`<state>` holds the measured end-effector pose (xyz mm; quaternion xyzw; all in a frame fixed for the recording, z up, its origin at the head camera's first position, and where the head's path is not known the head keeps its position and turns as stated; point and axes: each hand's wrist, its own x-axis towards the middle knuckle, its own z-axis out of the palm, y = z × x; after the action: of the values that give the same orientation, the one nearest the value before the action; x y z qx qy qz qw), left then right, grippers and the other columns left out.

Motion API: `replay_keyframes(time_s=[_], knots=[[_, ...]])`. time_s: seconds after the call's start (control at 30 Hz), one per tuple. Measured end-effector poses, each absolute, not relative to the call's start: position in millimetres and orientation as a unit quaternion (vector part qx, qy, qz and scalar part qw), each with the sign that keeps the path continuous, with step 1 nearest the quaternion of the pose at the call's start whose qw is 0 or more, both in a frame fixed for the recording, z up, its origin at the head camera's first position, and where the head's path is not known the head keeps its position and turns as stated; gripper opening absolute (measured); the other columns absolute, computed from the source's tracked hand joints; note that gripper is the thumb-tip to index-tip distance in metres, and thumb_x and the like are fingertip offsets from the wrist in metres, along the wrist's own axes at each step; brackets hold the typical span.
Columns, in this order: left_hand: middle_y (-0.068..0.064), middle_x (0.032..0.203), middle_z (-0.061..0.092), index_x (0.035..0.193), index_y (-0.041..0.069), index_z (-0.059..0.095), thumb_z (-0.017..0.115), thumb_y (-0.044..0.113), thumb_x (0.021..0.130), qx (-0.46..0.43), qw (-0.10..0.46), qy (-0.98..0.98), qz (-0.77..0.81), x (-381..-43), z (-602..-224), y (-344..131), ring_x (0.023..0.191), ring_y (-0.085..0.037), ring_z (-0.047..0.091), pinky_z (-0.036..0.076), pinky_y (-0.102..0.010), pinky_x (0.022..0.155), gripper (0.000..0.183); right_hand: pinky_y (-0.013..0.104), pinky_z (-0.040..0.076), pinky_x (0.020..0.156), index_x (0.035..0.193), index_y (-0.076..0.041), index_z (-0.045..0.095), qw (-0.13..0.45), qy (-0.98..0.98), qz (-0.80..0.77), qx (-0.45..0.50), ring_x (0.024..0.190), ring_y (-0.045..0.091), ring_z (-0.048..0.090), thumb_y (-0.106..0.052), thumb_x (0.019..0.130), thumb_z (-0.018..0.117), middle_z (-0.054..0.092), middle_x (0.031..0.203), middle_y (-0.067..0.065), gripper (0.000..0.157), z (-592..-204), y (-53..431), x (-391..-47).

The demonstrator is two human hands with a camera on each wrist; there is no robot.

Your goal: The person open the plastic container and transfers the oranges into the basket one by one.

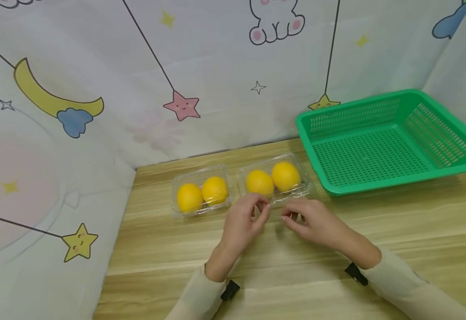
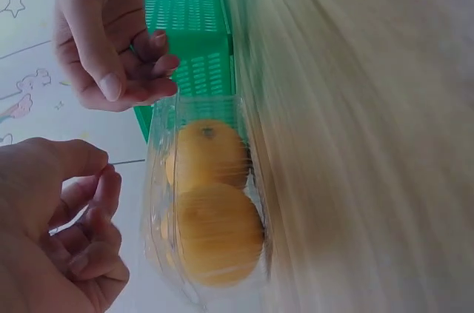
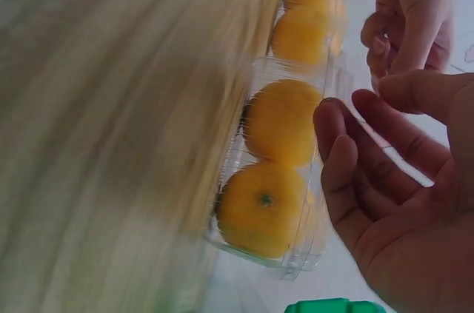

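Both hands look released: the left hand [image 1: 243,220] and the right hand [image 1: 315,222] hang loosely curled, thumb near forefinger, with nothing to be seen in either. They face each other just in front of the right box [image 1: 263,164], a clear plastic one with two orange fruits [image 1: 286,176] in it. The left box [image 1: 201,172], holding another pair [image 1: 189,197], lies just beside it on the wooden table [image 1: 157,266], and the green basket [image 1: 397,180] stands near the right box on its far side from the left one.

The likeliest trouble is a fingertip catching the near rim of the right box, since clear plastic gives a poor edge to judge by; a snag there could push it into its neighbour or the basket. If a box were lifted by one end, the round fruit would probably roll and pull it down, and a loosely fastened lid might spring up.

Whether the lids are latched cannot be told. In the head view the left hand covers part of the right box's near edge, and most fingers are tucked behind the thumbs. The wood is blurred in both wrist views, and the right wrist view catches only a sliver of the basket
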<state>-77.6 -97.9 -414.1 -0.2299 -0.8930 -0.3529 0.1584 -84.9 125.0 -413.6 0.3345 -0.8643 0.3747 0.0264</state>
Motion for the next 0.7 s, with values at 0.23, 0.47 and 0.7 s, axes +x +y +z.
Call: replay_keyframes(time_s=[0.23, 0.47, 0.7], knots=[[-0.002, 0.101, 0.066, 0.098, 0.013, 0.073, 0.077, 0.013, 0.097, -0.245, 0.191, -0.897, -0.315, -86, -419, -88, 0.092, -0.023, 0.063, 0.051, -0.032, 0.079, 0.005, 0.029, 0.059, 0.073, 0.098, -0.008, 0.078, -0.019, -0.881, 0.411, 0.236, 0.081, 0.005, 0.067, -0.008, 0.098, 0.073, 0.075, 0.089, -0.007, 0.006, -423, 139, -83], [-0.013, 0.139, 0.063, 0.101, 0.016, 0.072, 0.080, 0.013, 0.094, -0.273, 0.163, -0.905, -0.281, -92, -419, -74, 0.142, -0.037, 0.050, 0.041, -0.055, 0.113, 0.011, 0.028, 0.059, 0.066, 0.115, 0.002, 0.070, -0.103, -0.854, 0.484, 0.161, 0.079, 0.016, 0.070, -0.012, 0.107, 0.062, 0.075, 0.089, 0.004, 0.019, -427, 156, -89], [-0.016, 0.149, 0.058, 0.108, 0.014, 0.072, 0.077, 0.011, 0.096, -0.286, 0.137, -0.907, -0.276, -95, -418, -60, 0.152, -0.039, 0.042, 0.034, -0.056, 0.123, 0.014, 0.031, 0.054, 0.052, 0.141, 0.009, 0.047, -0.208, -0.779, 0.583, 0.096, 0.073, 0.020, 0.070, -0.017, 0.114, 0.049, 0.075, 0.090, 0.014, 0.038, -436, 161, -94]])
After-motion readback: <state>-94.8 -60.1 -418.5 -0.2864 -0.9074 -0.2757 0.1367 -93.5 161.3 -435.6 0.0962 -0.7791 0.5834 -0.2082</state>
